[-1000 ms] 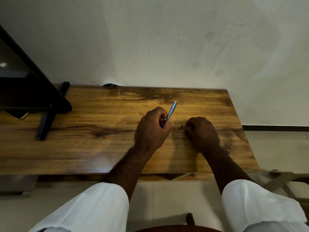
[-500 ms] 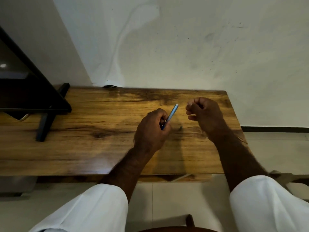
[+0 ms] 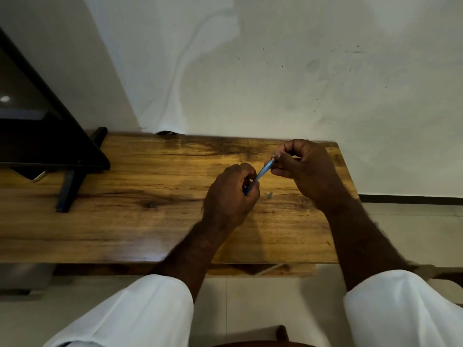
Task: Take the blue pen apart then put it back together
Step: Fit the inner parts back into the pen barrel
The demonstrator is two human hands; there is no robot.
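Observation:
The blue pen is a slim light-blue barrel, tilted up to the right above the wooden table. My left hand is closed around its lower half and hides the lower end. My right hand is raised beside it, with thumb and fingertips pinched on the pen's upper end. Whether a small piece sits between those fingertips is hidden. A tiny pale pen part lies on the table just below and between the two hands.
A black screen on a black stand leg takes up the table's left end. A white wall runs along the table's far edge. The right edge of the table is close to my right wrist.
My right hand lifted off the table near the small part, with fingers closed, and moved left to the pen's upper end. My left hand and the pen stayed nearly still.

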